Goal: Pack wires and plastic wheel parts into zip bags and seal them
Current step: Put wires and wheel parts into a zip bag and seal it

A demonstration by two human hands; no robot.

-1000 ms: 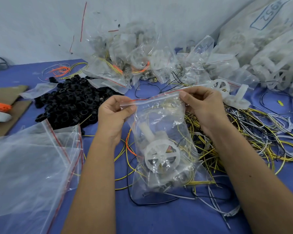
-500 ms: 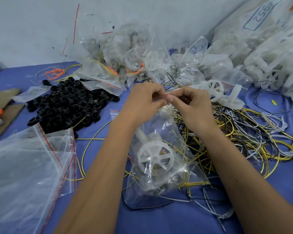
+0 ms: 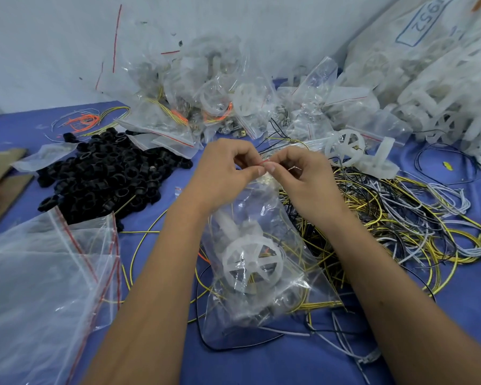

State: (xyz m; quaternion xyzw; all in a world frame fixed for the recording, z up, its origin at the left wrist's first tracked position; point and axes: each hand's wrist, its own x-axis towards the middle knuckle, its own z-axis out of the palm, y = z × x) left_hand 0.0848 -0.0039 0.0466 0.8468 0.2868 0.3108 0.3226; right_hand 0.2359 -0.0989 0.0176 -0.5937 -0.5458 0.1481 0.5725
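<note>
A clear zip bag [image 3: 264, 290] lies on the blue table in front of me, holding a white plastic wheel [image 3: 252, 266] and yellow wires. Its red-striped top edge is gathered at the middle. My left hand [image 3: 228, 168] and my right hand [image 3: 297, 173] both pinch that top edge, thumbs and forefingers meeting tip to tip. A loose white wheel [image 3: 345, 147] and a white bracket part [image 3: 378, 162] lie behind my right hand. A tangle of yellow, black and white wires [image 3: 400, 218] spreads to the right.
A heap of black plastic rings [image 3: 103, 176] sits at left. Empty zip bags [image 3: 45, 279] lie at lower left. Filled zip bags [image 3: 195, 107] pile up at the back. A large sack of white parts [image 3: 433, 79] fills the back right. Cardboard [image 3: 0, 179] lies at far left.
My hands were apart, holding the bag's top stretched wide. They have come together at the middle of the seal, and the bag has sunk lower onto the table.
</note>
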